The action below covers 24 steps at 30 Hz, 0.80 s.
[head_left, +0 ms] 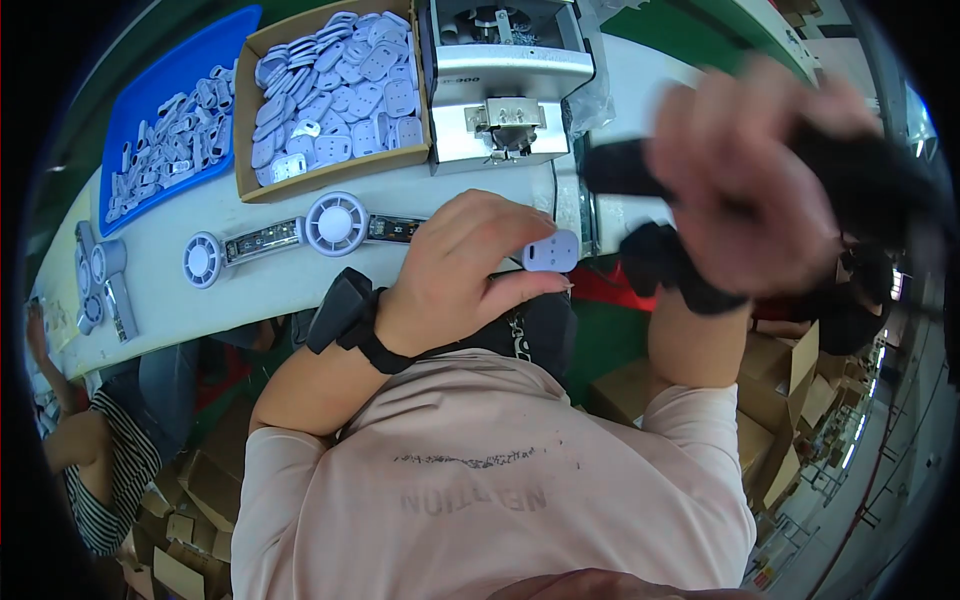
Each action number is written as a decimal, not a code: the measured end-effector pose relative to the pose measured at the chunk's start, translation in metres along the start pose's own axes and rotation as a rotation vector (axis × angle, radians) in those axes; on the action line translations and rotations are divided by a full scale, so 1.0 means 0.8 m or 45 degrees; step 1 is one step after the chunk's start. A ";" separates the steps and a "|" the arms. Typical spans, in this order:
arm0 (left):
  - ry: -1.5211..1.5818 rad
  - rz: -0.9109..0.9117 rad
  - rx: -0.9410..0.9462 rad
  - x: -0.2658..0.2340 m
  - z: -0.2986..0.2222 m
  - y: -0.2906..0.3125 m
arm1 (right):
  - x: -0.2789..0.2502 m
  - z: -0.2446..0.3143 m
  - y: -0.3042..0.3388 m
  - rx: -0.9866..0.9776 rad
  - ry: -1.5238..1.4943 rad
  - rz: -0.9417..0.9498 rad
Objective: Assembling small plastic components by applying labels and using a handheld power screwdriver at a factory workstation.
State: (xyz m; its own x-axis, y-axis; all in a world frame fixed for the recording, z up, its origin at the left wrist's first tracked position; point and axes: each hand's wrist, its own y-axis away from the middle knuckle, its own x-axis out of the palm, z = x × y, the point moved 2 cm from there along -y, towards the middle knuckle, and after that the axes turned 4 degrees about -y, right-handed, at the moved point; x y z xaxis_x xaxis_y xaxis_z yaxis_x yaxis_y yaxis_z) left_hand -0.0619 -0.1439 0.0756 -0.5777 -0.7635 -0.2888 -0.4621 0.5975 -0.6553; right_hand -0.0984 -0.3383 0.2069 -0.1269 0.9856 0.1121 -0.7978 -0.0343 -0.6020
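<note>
My left hand (460, 255) pinches a small pale lavender plastic cover (550, 252) between thumb and fingers, over the table's near edge. The cover is rounded, with a slot and small holes in its face. My right hand (740, 170) is raised at the right and smeared by motion, its fingers wrapped round a long black tool (620, 167). That tool looks like an electric screwdriver, but blur hides its details. Left of my left hand lies a jointed strip with fan-like discs (336, 223) and an uncovered circuit board (262, 240); my hand hides its right end.
A cardboard box of lavender covers (345, 165) stands behind, beside a blue tray (125, 150) of small parts. Right of them sits a silver machine (510, 75) with small metal pieces on top. More fan parts (105, 270) lie left. Another person (110, 450) sits lower left; cartons (770, 400) stand right.
</note>
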 end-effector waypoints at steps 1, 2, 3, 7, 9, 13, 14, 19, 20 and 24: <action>-0.014 0.022 0.000 -0.001 0.000 0.000 | -0.006 -0.035 -0.006 -0.031 0.045 -0.033; -0.027 0.043 -0.002 -0.002 0.000 0.001 | -0.004 -0.057 -0.011 -0.062 0.089 -0.066; -0.031 0.041 -0.002 -0.003 0.001 0.002 | 0.010 -0.066 -0.014 0.090 0.041 -0.285; 0.017 0.016 -0.013 -0.005 -0.001 0.011 | 0.002 -0.097 -0.001 0.168 0.026 -0.271; 0.045 -0.005 -0.013 -0.006 -0.001 0.013 | -0.003 -0.100 0.003 0.131 0.040 -0.153; 0.059 -0.011 0.000 -0.007 0.001 0.016 | 0.002 -0.084 0.008 0.356 0.147 -0.062; 0.065 -0.006 0.009 -0.006 0.001 0.016 | 0.000 -0.080 0.014 0.331 0.155 -0.123; 0.054 0.018 0.025 -0.005 0.001 0.003 | -0.011 -0.002 0.024 0.029 0.040 -0.188; 0.049 0.033 0.001 -0.003 0.001 -0.002 | -0.011 0.020 0.022 -0.022 0.030 -0.081; 0.009 0.044 -0.053 0.003 0.004 -0.011 | 0.009 0.072 0.034 0.049 0.038 0.050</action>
State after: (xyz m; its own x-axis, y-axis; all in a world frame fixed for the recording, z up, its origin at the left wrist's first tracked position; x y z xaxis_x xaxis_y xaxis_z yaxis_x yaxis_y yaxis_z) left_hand -0.0569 -0.1517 0.0789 -0.5983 -0.7406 -0.3059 -0.4691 0.6332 -0.6157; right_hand -0.1550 -0.3416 0.2372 -0.1417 0.9878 0.0652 -0.8146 -0.0789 -0.5747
